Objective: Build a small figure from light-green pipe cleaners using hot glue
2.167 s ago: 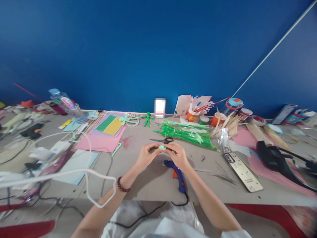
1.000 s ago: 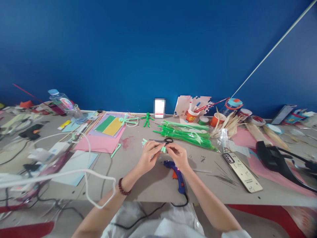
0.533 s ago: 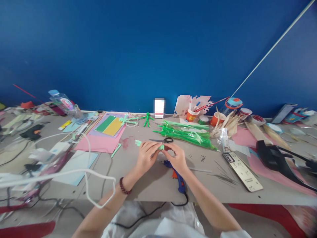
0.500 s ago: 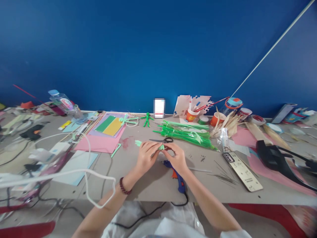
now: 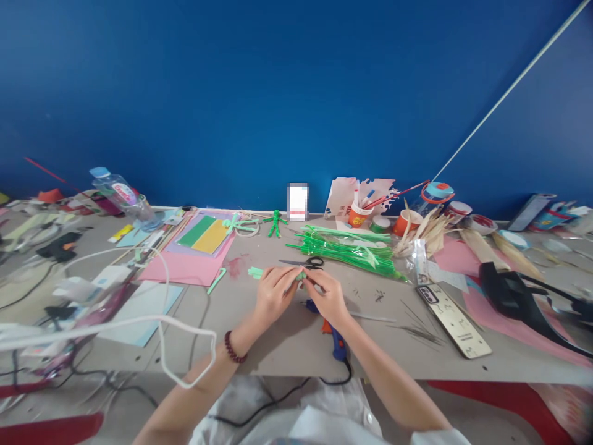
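Note:
My left hand (image 5: 277, 296) is closed around a light green pipe cleaner piece (image 5: 254, 272), one end of which sticks out to the left past the knuckles. Thumb and fingers of my right hand (image 5: 328, 295) pinch the same piece at its other end, where a bit of pale green shows between the fingertips. The rest of it is hidden by my hands. Black-handled scissors (image 5: 315, 262) lie just beyond my fingers. Partly under my right hand and forearm rests a blue glue gun (image 5: 339, 346) with an orange trigger.
Green pipe cleaners (image 5: 347, 253) lie in a plastic bag behind the scissors. Near the wall stands a small green figure (image 5: 275, 224). Coloured sheets (image 5: 185, 266) lie left, a phone (image 5: 456, 324) right. A white cable (image 5: 185, 321) loops over my left forearm.
Both hands stay at the same spot, with my right hand's fingers drawn slightly closer to my left. The projecting end of the light green piece has shifted a little left and down.

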A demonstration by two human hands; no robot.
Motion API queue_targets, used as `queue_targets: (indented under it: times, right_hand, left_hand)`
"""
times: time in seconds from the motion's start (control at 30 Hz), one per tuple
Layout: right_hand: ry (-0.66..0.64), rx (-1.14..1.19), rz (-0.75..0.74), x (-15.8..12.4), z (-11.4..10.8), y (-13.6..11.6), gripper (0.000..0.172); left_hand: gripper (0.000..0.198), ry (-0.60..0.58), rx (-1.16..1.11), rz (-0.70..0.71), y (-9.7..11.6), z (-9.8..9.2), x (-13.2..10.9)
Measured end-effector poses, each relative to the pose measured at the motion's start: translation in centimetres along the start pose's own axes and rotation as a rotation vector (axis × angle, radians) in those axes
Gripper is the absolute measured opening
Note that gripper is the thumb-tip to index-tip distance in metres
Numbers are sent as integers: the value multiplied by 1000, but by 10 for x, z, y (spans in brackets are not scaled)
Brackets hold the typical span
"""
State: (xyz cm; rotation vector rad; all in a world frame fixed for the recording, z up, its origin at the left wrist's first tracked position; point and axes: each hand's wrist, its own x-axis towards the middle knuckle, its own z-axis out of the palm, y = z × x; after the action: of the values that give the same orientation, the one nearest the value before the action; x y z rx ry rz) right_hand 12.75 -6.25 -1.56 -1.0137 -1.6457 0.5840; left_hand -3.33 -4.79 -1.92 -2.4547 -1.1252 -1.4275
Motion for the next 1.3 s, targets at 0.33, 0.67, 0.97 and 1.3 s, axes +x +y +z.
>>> queue_targets:
  times: [0.33,0.67,0.97,1.3]
  right_hand:
    - [-42,198,145,2,1,2,26]
    - [107,148,124,2,1,-3,8]
    - [161,-164,-212,0,0,-3,19]
    - [56,23,-100,2,-1,-9,22]
  left_hand:
    - [25,-3,-190,-120,6,-1,1]
    - [18,6,-268,-182,9,-2,5]
    - [22,-68,-388,-282,8,-4,8]
    - [20,-64,-733,-660,8,-3,10]
